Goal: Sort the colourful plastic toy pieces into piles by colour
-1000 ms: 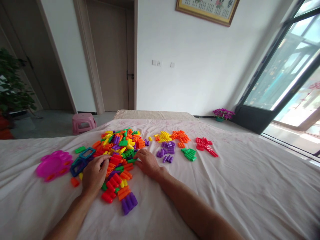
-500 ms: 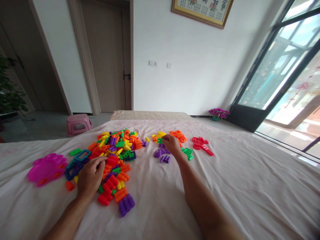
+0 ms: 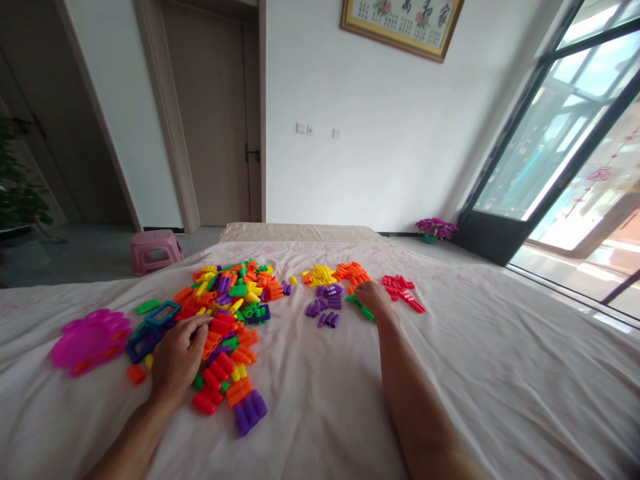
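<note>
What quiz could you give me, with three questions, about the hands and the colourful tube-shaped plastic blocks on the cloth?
1. Which hand is closer to the small separate group of green tube-shaped plastic blocks?
A) the left hand
B) the right hand

2. True or false: the flat magenta plastic tray with a scalloped edge lies to the left of the big heap of multicoloured plastic blocks.

3. Fill in the colour: the separate group of plastic blocks farthest to the right is ____.

Key: 1. B; 2. True; 3. red
</note>
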Available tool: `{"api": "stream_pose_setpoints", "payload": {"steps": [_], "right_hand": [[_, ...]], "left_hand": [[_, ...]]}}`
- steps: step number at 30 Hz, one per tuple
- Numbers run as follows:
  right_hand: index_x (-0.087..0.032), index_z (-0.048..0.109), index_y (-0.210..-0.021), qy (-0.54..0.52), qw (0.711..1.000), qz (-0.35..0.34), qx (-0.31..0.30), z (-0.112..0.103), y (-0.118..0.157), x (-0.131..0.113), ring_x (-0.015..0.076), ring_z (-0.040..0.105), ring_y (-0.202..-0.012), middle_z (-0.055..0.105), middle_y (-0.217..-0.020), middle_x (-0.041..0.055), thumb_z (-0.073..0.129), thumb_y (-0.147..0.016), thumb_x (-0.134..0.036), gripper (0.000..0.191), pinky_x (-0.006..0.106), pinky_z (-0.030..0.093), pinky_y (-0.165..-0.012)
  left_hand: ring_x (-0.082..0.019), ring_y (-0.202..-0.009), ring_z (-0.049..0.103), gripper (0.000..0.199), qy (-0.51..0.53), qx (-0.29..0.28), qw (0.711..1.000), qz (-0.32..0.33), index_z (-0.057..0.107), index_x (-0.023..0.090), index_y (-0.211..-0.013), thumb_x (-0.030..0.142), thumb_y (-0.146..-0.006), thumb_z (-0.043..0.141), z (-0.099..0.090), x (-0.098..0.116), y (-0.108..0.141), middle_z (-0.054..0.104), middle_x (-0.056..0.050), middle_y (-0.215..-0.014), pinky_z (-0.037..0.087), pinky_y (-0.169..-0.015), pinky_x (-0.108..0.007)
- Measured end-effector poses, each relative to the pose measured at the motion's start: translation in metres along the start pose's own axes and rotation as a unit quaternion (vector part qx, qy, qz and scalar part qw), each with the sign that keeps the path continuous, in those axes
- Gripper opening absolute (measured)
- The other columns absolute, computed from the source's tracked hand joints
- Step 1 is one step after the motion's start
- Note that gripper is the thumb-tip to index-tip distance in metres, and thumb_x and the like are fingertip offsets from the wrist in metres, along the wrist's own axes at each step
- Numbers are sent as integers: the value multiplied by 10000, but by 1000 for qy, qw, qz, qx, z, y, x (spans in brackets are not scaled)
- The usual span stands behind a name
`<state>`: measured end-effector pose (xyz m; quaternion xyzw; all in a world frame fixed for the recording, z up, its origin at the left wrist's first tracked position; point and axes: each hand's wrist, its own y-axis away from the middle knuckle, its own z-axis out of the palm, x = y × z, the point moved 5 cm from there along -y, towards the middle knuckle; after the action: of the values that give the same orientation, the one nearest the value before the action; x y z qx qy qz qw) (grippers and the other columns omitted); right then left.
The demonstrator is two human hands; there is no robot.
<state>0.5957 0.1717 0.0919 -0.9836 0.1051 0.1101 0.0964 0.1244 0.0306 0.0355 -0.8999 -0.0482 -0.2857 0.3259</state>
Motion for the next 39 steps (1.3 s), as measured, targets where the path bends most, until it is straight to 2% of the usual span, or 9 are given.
{"api": "stream_pose_setpoints", "payload": {"steps": [6,10,18,21,24,28,31,35,39], "right_hand": [[-222,788,-945,15,999,-19,-31,15,-5,-1,250,663,-972,745,-1024,121,520,-898,-395,322,299,429,-782],[-178,787,-966,31,999,-2,-40,22,-5,1,280,651,-1041,734,-1057,167,498,-913,-355,343,331,434,-846],[-226,740,-1159,39,999,-11,-1,19,0,-10,319,558,-1221,680,-1233,157,506,-932,-351,349,420,390,-985],[-220,754,-1117,-8,997,-74,30,10,3,-33,266,603,-1155,716,-1163,121,517,-941,-292,304,344,412,-957],[-217,757,-1083,-91,978,-182,41,7,17,-74,206,637,-1088,739,-1111,71,547,-928,-220,261,274,433,-925],[-213,746,-1053,-187,916,-354,3,21,59,-136,193,644,-1052,733,-1093,55,617,-906,-190,197,288,458,-942],[-218,699,-1168,-196,861,-468,-23,37,98,-170,211,613,-1123,694,-1184,74,676,-897,-243,272,341,447,-1010],[-245,568,-1362,-154,841,-516,-47,60,124,-190,258,518,-1279,553,-1415,99,725,-871,-316,520,395,439,-1052],[-226,646,-1207,-159,834,-525,-54,64,126,-193,233,559,-1210,623,-1306,87,695,-898,-303,322,363,444,-1030]], "left_hand": [[-243,-1074,673,364,-3,0,1000,1,724,225,-1009,406,-885,434,0,0,0,750,-62,-1113,496,-964,-349],[-247,-1082,670,373,-2,-3,1000,-3,720,218,-1018,416,-894,429,0,-2,1,744,-68,-1124,490,-969,-358],[-243,-1089,662,376,4,-3,1000,-3,714,207,-1031,410,-908,422,1,1,1,740,-76,-1127,467,-1001,-368],[-244,-1089,660,376,5,-1,1000,-1,713,202,-1029,408,-911,421,0,2,1,738,-81,-1127,466,-999,-374],[-244,-1091,659,380,7,-2,1000,-1,711,196,-1034,408,-915,420,0,2,2,738,-84,-1124,463,-1005,-374],[-237,-1084,659,377,3,-4,1000,-4,711,197,-1034,405,-917,420,1,0,2,736,-79,-1128,467,-995,-363],[-235,-1083,659,374,2,-1,1000,-2,714,202,-1025,408,-915,422,1,-1,2,736,-73,-1125,466,-996,-359],[-239,-1082,658,375,5,5,1000,-1,715,204,-1028,404,-912,419,1,0,2,738,-72,-1115,465,-995,-369],[-240,-1080,658,373,5,3,1000,-1,714,200,-1035,399,-910,424,2,-1,2,736,-73,-1118,468,-989,-373]]}}
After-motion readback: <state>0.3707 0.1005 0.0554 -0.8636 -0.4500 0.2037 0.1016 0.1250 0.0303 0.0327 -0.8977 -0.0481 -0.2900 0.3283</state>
